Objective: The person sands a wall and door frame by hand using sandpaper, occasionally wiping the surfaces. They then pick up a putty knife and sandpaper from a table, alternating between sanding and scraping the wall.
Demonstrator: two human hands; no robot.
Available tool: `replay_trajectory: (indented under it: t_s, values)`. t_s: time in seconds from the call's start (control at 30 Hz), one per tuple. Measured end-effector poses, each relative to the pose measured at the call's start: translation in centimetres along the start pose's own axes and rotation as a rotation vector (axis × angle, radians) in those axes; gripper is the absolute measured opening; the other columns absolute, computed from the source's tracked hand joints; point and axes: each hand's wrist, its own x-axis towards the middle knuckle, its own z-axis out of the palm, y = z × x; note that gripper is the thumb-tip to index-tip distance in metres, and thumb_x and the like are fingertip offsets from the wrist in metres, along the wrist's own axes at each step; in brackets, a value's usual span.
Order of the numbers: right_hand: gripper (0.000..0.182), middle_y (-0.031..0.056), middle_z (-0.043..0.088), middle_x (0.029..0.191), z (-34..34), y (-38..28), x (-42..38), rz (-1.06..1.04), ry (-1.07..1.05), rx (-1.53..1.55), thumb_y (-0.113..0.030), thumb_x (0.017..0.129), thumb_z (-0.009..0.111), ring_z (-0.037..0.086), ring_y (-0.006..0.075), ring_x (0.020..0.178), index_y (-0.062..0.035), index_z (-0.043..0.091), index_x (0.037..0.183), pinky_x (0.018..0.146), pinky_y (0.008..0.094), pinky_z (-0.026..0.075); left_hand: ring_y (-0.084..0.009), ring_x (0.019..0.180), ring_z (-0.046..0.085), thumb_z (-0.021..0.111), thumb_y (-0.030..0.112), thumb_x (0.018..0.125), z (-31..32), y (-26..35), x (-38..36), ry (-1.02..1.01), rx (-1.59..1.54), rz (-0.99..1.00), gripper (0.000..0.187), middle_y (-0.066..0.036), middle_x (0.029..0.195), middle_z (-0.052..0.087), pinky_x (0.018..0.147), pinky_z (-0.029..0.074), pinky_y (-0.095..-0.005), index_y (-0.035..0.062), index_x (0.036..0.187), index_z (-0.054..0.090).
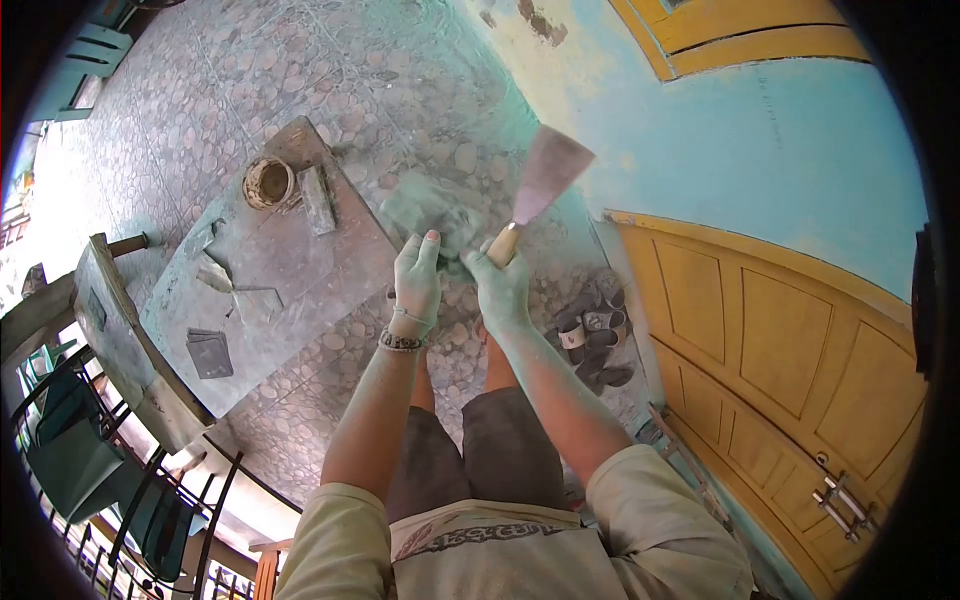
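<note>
My right hand (500, 290), coated in pale dust, is closed around the wooden handle of a putty knife (553, 172). Its wide blade points up and away, in front of the blue wall. Beside it, my left hand (417, 285) is closed with the thumb up, at the near edge of a crumpled grey-green, dusty piece (432, 212) that looks like cloth or thin plastic. That piece spreads out beyond both hands, and my left fingers are partly hidden. A cord and a beaded bracelet circle my left wrist.
A dusty board (300, 260) lies on the pebble-patterned floor, bearing a crusted bucket (269, 183), a block (318, 200) and dark sandpaper-like sheets (209, 353). Several shoes (595, 330) sit by the yellow door (780, 340). A wooden bench (140, 350) stands left.
</note>
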Motion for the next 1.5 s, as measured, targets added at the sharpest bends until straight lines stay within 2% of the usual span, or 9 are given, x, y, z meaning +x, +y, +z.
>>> replay_trajectory:
  t_s: [0.13,0.33,0.47,0.63,0.73,1.0,1.1,1.37,1.5]
  values:
    - [0.017,-0.0016,0.053,0.067,-1.5,-9.6,-1.9,0.192,-0.026,-0.296,-0.011,0.085,0.072,0.051,0.0056,0.064,-0.0068,0.056,0.086,0.055,0.0223,0.041,-0.0053,0.069,0.053,0.05,0.021,0.102,-1.4,0.3,1.6,-0.039,0.197,0.053,0.022,0.001,0.082,0.059,0.06,0.045,-0.023,0.0026,0.095,0.059]
    - [0.016,0.0096,0.058,0.078,-5.7,-1.5,-1.5,-0.786,0.118,-0.529,-0.013,0.085,0.07,0.06,0.0185,0.07,-0.0039,0.058,0.091,0.061,0.0334,0.049,-0.0071,0.062,0.052,0.05,0.024,0.101,-1.5,2.4,3.3,-0.198,0.389,0.088,0.026,0.0,0.074,0.055,0.055,0.044,-0.0261,0.0017,0.09,0.057]
    - [0.029,0.0183,0.059,0.07,-8.3,0.5,-1.6,-0.271,0.118,-0.827,-0.023,0.081,0.07,0.063,0.0346,0.066,0.0024,0.058,0.089,0.063,0.0431,0.049,-0.0051,0.069,0.05,0.05,0.024,0.101,-3.1,2.1,4.8,-0.207,0.442,0.058,0.025,0.003,0.083,0.057,0.06,0.043,-0.0225,0.0005,0.102,0.059]
    - [0.01,-0.0037,0.05,0.066,-5.4,-7.5,-1.8,-0.403,0.298,0.013,-0.008,0.096,0.059,0.053,0.0039,0.064,-0.0067,0.058,0.087,0.056,0.02,0.043,-0.0082,0.066,0.051,0.05,0.023,0.1,-4.7,0.5,5.2,-0.262,0.392,-0.064,0.025,0.001,0.077,0.054,0.06,0.045,-0.0262,0.0004,0.093,0.058]
    - [0.012,-0.0018,0.053,0.066,-8.7,1.9,0.7,-0.564,-0.282,-1.178,-0.008,0.095,0.059,0.051,0.0037,0.062,-0.0032,0.056,0.085,0.055,0.0219,0.044,-0.0084,0.068,0.052,0.05,0.023,0.1,-3.3,2.1,4.0,-0.371,0.349,-0.224,0.025,0.001,0.08,0.056,0.061,0.046,-0.0257,0.0004,0.096,0.059]
    - [0.025,0.0229,0.063,0.073,-6.7,-5.2,-1.7,-0.294,0.043,-0.68,-0.023,0.082,0.069,0.062,0.0472,0.07,0.0001,0.058,0.083,0.063,0.0491,0.049,-0.0081,0.076,0.054,0.049,0.023,0.101,-5.3,1.1,4.3,-0.472,0.415,-0.119,0.026,0.001,0.085,0.058,0.066,0.048,-0.026,0.0001,0.105,0.061]
    - [0.027,0.0228,0.065,0.077,-8.8,1.7,-1.0,-0.234,-0.311,-1.388,-0.022,0.083,0.071,0.067,0.0393,0.07,0.0011,0.057,0.086,0.063,0.0405,0.051,-0.0089,0.078,0.052,0.049,0.022,0.1,-5.8,0.9,4.0,-0.511,0.613,-0.028,0.026,0.001,0.085,0.058,0.069,0.046,-0.0263,-0.001,0.106,0.061]
    - [0.019,0.017,0.063,0.081,-4.8,2.5,-3.2,-0.603,-0.158,-0.765,-0.017,0.084,0.068,0.064,0.0347,0.077,0.0006,0.06,0.085,0.07,0.0411,0.05,-0.0081,0.089,0.057,0.046,0.02,0.103,-11.3,-3.2,4.2,-0.43,0.466,-0.05,0.03,0.0,0.101,0.062,0.078,0.049,-0.0256,-0.0021,0.12,0.057]
    - [0.029,0.0233,0.065,0.092,-4.3,10.0,-2.8,-0.004,-0.356,-1.075,-0.028,0.083,0.067,0.065,0.0405,0.087,-0.0001,0.064,0.09,0.077,0.0466,0.05,-0.0069,0.072,0.053,0.047,0.02,0.101,-11.7,0.8,-1.1,-0.208,0.333,-0.06,0.026,-0.001,0.084,0.059,0.062,0.046,-0.0242,-0.001,0.112,0.059]
